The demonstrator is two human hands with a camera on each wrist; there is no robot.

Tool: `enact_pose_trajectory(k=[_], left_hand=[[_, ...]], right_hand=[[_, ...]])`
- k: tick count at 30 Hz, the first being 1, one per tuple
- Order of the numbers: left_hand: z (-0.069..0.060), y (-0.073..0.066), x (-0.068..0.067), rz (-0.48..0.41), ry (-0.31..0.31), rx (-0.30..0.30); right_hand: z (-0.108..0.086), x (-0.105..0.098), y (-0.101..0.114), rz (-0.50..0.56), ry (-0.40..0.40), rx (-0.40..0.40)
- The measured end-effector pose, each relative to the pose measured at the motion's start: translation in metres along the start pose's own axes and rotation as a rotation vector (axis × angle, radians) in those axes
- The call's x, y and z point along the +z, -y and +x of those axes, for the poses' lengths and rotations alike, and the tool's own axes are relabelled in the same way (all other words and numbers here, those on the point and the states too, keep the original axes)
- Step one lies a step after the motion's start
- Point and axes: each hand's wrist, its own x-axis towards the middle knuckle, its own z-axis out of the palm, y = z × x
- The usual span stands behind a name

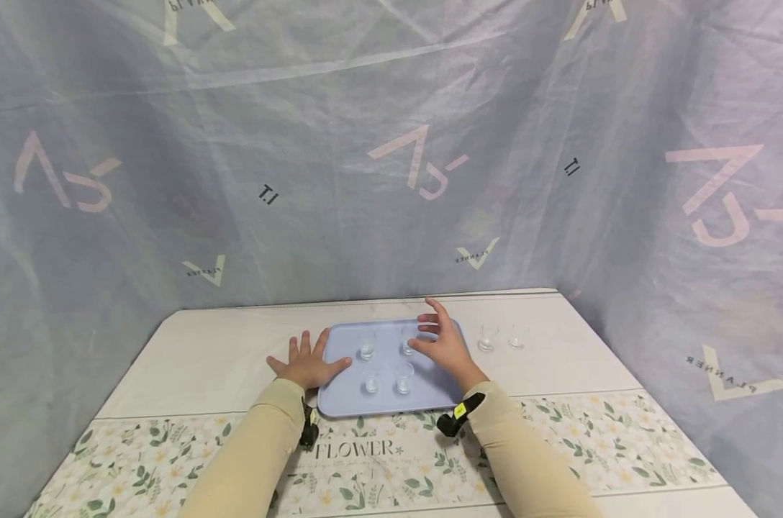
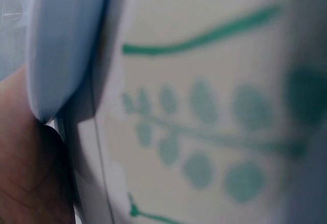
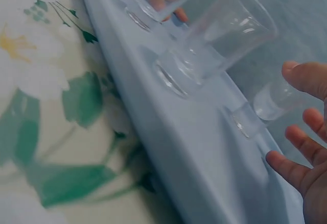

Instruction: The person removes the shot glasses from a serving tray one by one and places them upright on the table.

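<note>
Several clear small glasses stand upright on a blue tray (image 1: 424, 404), among them a front-right glass (image 1: 404, 378) and a back-right glass (image 1: 407, 347). My left hand (image 1: 309, 365) rests at the tray's left edge, fingers spread, thumb over the rim. Over the tray's right part is my right hand (image 1: 445, 347), fingers apart and slightly bent, beside the back-right glass; nothing appears held. In the right wrist view the fingers of the right hand (image 3: 306, 132) are apart from a glass (image 3: 250, 117). The left wrist view shows part of the left hand (image 2: 30, 157) against the tray's rim (image 2: 66, 40).
Two more clear glasses, one (image 1: 486, 339) and another (image 1: 517, 338), stand on the table right of the tray. A floral cloth band (image 1: 365, 467) runs along the table's front. Grey printed curtains (image 1: 340, 180) hang behind and at both sides.
</note>
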Motion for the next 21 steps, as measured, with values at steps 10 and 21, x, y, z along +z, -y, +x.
enact_pose_trajectory(k=[10,21], left_hand=[[-0.013,-0.007,-0.012,-0.010,0.020,-0.003],[-0.005,-0.004,-0.006,0.004,0.035,-0.009]], right_hand=[[0.001,0.015,-0.001,-0.013,-0.025,-0.017],[0.002,0.019,-0.008,-0.020,-0.050,-0.035]])
